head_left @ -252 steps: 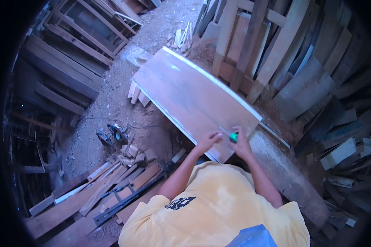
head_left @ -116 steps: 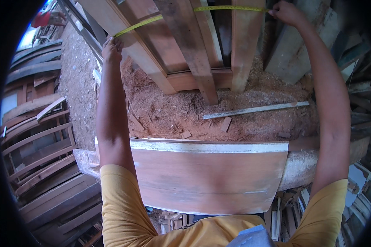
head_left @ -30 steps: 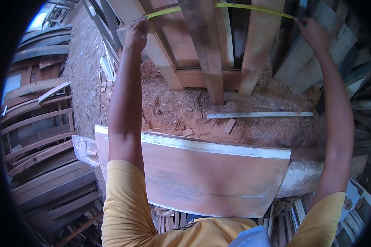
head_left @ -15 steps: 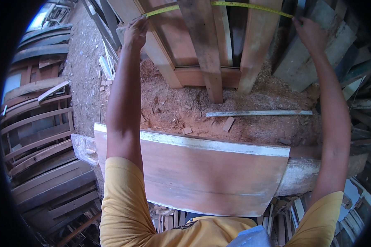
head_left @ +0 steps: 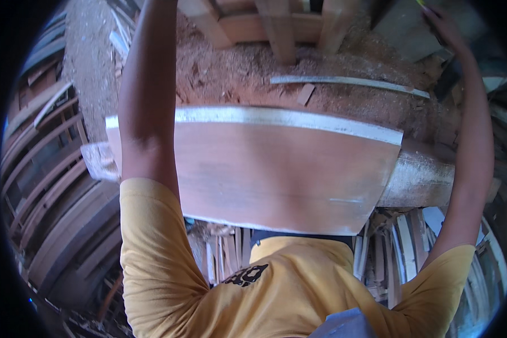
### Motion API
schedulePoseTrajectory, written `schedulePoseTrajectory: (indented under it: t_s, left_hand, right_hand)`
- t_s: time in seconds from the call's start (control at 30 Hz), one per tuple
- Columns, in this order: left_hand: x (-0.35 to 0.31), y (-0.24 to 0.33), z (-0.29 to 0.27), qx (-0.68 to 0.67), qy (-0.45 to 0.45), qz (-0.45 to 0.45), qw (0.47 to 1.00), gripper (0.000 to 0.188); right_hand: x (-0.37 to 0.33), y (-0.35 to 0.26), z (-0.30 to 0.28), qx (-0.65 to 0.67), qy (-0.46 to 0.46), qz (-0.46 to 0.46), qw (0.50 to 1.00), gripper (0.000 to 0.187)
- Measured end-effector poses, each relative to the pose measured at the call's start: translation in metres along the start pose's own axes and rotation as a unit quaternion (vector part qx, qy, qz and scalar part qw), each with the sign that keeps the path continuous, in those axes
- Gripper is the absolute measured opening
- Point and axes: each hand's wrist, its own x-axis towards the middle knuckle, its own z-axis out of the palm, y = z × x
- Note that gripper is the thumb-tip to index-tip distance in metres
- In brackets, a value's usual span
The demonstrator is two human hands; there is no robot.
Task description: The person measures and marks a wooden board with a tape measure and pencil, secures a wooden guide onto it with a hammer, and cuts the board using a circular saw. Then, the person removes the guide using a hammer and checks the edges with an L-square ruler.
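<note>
My right hand (head_left: pixel 444 27) is near the top right edge, blurred, its fingers pinched on a tape measure. Only a short yellow bit of the tape measure (head_left: pixel 420 3) shows at the fingertips; the rest is cut off by the upper edge. My left forearm (head_left: pixel 149 84) stretches straight up, and the left hand lies beyond the picture. Between my arms, the lower ends of the wooden frame (head_left: pixel 276 34) and its boards stand on the sawdust-covered ground.
A broad brown wooden panel (head_left: pixel 276 163) with a white edge lies in front of my body. Beyond it are a thin pale strip (head_left: pixel 349 83) and a small wood block (head_left: pixel 305 94). Stacked frames (head_left: pixel 45 158) line the left; loose slats (head_left: pixel 405 236) lie at the lower right.
The view has tipped toward my body, so the panel and frame sit higher in the picture. My left hand and most of the stretched tape have passed out of the top.
</note>
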Motion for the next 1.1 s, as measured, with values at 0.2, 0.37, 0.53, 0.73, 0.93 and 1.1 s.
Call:
schedulePoseTrajectory:
  t_s: [0.2, 0.37, 0.53, 0.73, 0.93, 1.1]
  left_hand:
    - [-0.213, -0.033, -0.029, 0.231, 0.083, 0.117, 0.962, 0.032]
    - [-0.474, -0.087, 0.013, 0.44, 0.299, 0.099, 0.841, 0.02]
    - [-0.714, -0.131, 0.117, 0.353, 0.513, -0.135, 0.77, 0.016]
    - [-0.816, -0.188, 0.252, -0.116, 0.447, -0.281, 0.841, 0.018]
    - [-0.822, -0.204, 0.344, -0.332, 0.38, -0.279, 0.817, 0.029]
    - [-0.819, -0.214, 0.384, -0.327, 0.46, -0.205, 0.8, 0.024]
  right_hand:
    - [-0.122, 0.028, 0.039, -0.09, -0.063, -0.005, 0.994, 0.052]
    - [-0.243, -0.045, 0.083, -0.098, -0.145, -0.072, 0.982, 0.042]
    - [-0.313, -0.148, 0.137, -0.199, -0.294, -0.236, 0.905, 0.021]
    - [-0.346, -0.165, 0.154, -0.381, -0.324, -0.41, 0.763, 0.019]
    - [-0.351, -0.165, 0.152, -0.487, -0.358, -0.44, 0.665, 0.019]
    - [-0.345, -0.154, 0.159, -0.491, -0.371, -0.469, 0.633, 0.023]
